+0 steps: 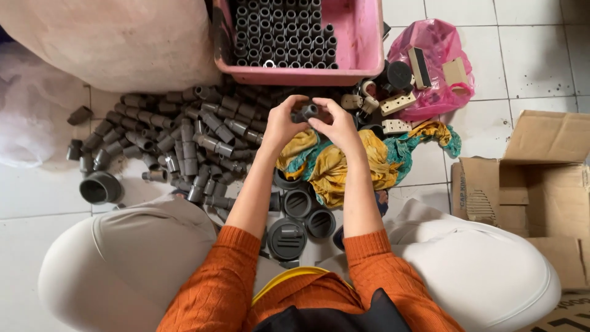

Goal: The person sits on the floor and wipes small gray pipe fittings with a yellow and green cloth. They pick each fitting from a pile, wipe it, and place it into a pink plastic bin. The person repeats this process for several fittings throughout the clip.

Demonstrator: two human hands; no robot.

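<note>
Both hands meet just above the middle of the view, closed together on one small grey pipe fitting [305, 112]. The left hand [281, 125] pinches it from the nine o'clock side with thumb and fingertips; the right hand [337, 127] grips it from three o'clock, fingers curled over the top. The fitting sits between the two sets of fingertips, held up off the floor.

Directly under the hands, toward six o'clock, lies a crumpled yellow and teal cloth [344, 161], and below that a cluster of round dark caps [299, 215] rests between the person's knees. At nine o'clock a loose heap of grey pipe fittings [178, 138] spreads across the white tiled floor [37, 203]. At twelve o'clock a pink plastic tub [362, 43] holds fittings stood upright in tight rows. At two o'clock a pink plastic bag [433, 55] holds blocks and small parts. At three o'clock sits an open cardboard box [541, 184].
</note>
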